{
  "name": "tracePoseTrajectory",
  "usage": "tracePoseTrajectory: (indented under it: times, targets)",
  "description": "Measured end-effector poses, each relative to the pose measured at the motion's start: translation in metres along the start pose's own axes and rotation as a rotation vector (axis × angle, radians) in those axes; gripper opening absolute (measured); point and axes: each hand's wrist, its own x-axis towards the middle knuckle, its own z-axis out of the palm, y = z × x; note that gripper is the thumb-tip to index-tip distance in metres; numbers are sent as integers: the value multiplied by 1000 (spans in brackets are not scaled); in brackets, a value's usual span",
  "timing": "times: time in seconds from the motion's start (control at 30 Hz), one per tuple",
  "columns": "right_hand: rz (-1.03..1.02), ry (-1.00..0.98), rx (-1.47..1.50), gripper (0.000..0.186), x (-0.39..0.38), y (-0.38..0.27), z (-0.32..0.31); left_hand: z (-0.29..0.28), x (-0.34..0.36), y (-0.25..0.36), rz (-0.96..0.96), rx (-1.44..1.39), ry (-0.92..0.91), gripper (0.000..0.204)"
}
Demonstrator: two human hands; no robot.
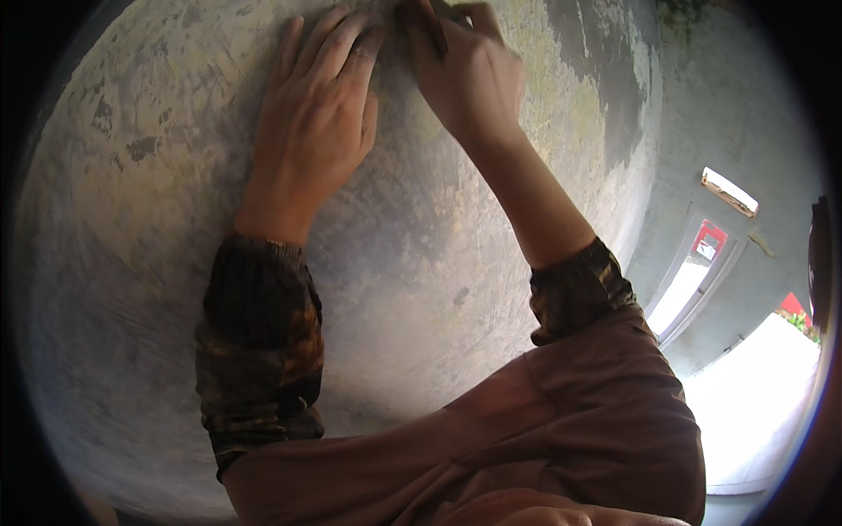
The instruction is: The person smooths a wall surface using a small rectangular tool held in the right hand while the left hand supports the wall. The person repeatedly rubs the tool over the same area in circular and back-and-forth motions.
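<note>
A mottled grey plastered wall (412, 263), with yellowish and darker patches, fills most of the view in front of me. Against its upper part my left hand (320, 114) lies flat, fingers stretched upward and slightly apart, holding nothing. Dark smudges show on its fingertips. To its right, at the top edge of the picture, my right hand (469, 74) is closed with its fingers bent. What it grips is mostly cut off by the picture's edge and in shadow, so I cannot make it out. The two hands are close together but apart.
On the far right stands another grey wall (737, 96) with a small slot opening (730, 191) and a narrow window (688, 280). Bright daylight comes through a larger opening (754, 403) below. A dark-edged object (821, 263) sits at the right rim.
</note>
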Motion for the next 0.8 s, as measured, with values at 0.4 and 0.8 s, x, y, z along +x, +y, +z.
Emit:
tracePoseTrajectory:
  times: [0.4,0.8]
  targets:
    - [200,-445,118,32,22,2,-28,-3,3,-2,3,21,-11,49]
    - [83,-226,88,11,-134,25,-47,8,-5,2,300,-144,-285,48]
